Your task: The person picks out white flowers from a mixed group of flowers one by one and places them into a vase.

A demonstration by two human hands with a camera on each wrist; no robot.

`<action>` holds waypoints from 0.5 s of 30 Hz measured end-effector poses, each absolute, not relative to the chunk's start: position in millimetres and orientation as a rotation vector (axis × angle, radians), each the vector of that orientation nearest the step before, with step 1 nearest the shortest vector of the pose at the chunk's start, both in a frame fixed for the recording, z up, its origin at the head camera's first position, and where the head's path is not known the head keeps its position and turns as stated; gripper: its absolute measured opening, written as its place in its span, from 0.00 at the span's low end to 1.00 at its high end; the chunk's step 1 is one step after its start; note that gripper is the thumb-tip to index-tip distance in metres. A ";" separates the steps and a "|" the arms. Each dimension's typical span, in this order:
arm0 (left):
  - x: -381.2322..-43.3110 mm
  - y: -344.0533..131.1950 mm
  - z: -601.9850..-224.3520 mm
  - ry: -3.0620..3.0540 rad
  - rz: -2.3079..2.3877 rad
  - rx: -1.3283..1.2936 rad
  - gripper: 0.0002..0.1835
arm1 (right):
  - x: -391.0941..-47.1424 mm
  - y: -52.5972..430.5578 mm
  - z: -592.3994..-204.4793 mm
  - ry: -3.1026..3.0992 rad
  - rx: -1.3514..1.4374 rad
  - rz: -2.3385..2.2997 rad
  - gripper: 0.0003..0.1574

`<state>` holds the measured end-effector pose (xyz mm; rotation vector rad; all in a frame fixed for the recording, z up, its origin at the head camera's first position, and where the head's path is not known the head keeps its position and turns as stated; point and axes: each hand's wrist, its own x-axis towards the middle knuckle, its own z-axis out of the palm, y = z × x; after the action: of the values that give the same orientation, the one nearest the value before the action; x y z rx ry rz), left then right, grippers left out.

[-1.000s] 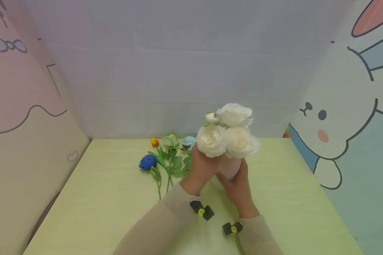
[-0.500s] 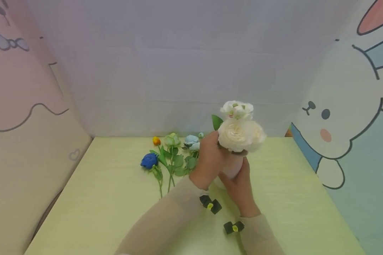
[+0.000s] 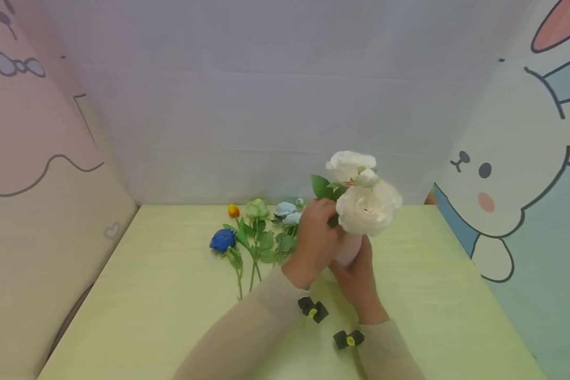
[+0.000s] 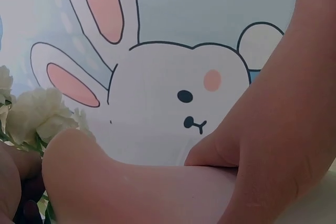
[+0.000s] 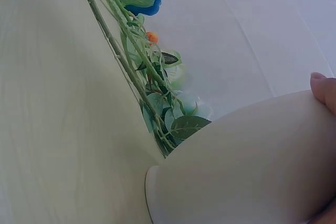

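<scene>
Several white flowers [image 3: 367,208] with green leaves stand bunched at the mouth of a pale vase [image 3: 349,250]. My left hand [image 3: 313,235] grips their stems just beneath the blooms; in the left wrist view its fingers [image 4: 11,179] show beside the vase's flared rim. Lower down, my right hand [image 3: 358,282] grips the vase's body, its thumb lying along the side in the left wrist view. The right wrist view shows the smooth vase wall [image 5: 236,156] and its base at the tabletop. The stem ends are hidden.
Left of the vase on the pale yellow table [image 3: 171,295] lie a blue rose [image 3: 222,240], an orange tulip [image 3: 233,210], a pale green rose [image 3: 256,209] and light blue flowers [image 3: 285,209]. A plain cloth wall [image 3: 275,116] stands behind; printed panels flank both sides.
The white bunch has turned about its stems and shifted slightly right, bringing green leaves into sight on its left. My left hand has moved a little right with it; the right hand barely moves.
</scene>
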<state>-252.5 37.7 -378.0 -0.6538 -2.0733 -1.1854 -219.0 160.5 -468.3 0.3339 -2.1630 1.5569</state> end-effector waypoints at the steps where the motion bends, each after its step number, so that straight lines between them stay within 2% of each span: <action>1: -251.7 37.1 -378.6 -2.073 -1.191 -0.660 0.03 | -219.7 160.8 -469.1 -2.157 0.343 1.558 0.48; 4: -248.3 35.5 -379.2 -2.064 -1.206 -0.676 0.06 | -224.8 163.4 -481.2 -2.150 0.335 1.582 0.49; 9: -238.4 28.4 -381.7 -2.000 -1.271 -0.688 0.03 | -238.5 170.4 -508.1 -2.171 0.332 1.545 0.49; 13: -233.5 15.0 -385.5 -1.933 -1.344 -0.662 0.02 | -238.2 171.6 -510.3 -2.214 0.309 1.463 0.43; 15: -232.6 6.4 -386.2 -1.898 -1.377 -0.635 0.02 | -236.6 171.1 -509.8 -2.214 0.275 1.476 0.44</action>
<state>-232.6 6.4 -386.2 -0.6352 -1.8984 -1.3775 -236.6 171.1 -509.8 0.2752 -2.2140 1.4761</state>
